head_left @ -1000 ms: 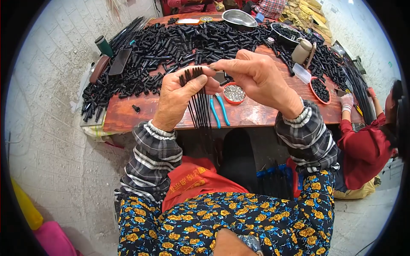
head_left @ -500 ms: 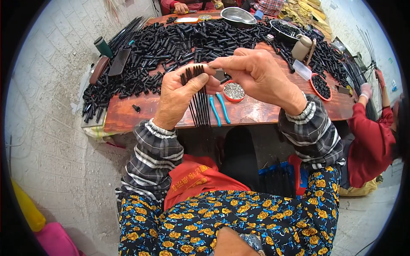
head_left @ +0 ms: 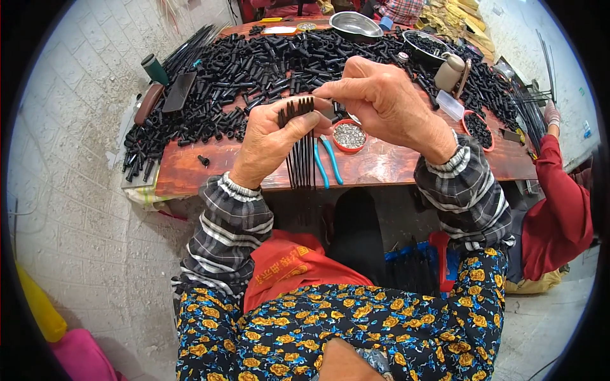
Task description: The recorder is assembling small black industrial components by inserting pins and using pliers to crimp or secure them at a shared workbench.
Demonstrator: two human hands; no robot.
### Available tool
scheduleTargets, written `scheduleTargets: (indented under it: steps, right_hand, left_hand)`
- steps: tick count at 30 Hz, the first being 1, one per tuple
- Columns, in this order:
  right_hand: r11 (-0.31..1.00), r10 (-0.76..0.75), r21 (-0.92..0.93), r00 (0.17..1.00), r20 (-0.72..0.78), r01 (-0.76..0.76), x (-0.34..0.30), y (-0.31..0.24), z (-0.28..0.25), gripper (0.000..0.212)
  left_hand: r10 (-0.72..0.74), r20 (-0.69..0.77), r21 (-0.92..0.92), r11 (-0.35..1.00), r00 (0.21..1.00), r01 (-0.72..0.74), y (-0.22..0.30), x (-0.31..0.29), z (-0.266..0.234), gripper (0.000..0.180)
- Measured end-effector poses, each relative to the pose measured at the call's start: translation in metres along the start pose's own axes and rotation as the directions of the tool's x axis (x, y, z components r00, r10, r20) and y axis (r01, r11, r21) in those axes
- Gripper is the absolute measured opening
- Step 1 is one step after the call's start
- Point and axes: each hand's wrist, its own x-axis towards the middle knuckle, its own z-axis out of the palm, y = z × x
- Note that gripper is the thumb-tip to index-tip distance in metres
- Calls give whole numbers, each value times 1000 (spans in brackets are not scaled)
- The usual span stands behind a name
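My left hand (head_left: 270, 136) is closed around a fanned row of thin black rods (head_left: 300, 159) with thicker dark upper ends. Their long shafts hang down past the table's front edge. Close to the left fingertips is my right hand (head_left: 389, 105), thumb and index finger pinched together. Whatever sits in that pinch is too small to make out. Below the hands lie blue-handled pliers (head_left: 335, 168), partly behind the rods. A red-rimmed dish (head_left: 338, 147) of small silvery pieces stands beside them.
Black tubular parts (head_left: 254, 66) are heaped across the wooden table (head_left: 387, 168). Around them are a metal bowl (head_left: 356, 23), a beige flask (head_left: 449, 72), a phone (head_left: 179, 92), a dark green cup (head_left: 154, 70) and a red dish (head_left: 488, 147). A co-worker's red sleeve (head_left: 553, 190) is at right.
My left hand has shifted slightly, its rods moving a little right. My right hand stays near it. The right-hand co-worker's arm has moved, and another person's hand has left the far edge.
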Motion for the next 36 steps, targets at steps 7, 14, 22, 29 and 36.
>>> scheduleTargets:
  steps: [7, 14, 22, 29, 36]
  right_hand:
    - [996, 36, 78, 999, 41, -39, 1, -1, 1, 25]
    - [994, -24, 106, 999, 30, 21, 4, 9, 2, 22]
    - [980, -14, 200, 999, 34, 7, 4, 14, 6, 18]
    - [992, -85, 99, 996, 7, 84, 5, 12, 5, 20]
    - [953, 44, 299, 998, 51, -57, 3, 9, 11, 17]
  left_hand:
    - [40, 54, 186, 981, 998, -49, 4, 4, -10, 25]
    - [33, 105, 280, 958, 994, -61, 7, 13, -15, 25]
    - [1, 108, 303, 952, 994, -34, 9, 15, -18, 26]
    - [94, 107, 355, 926, 990, -127, 7, 14, -16, 27]
    - [95, 78, 327, 938, 992, -116, 5, 11, -15, 26]
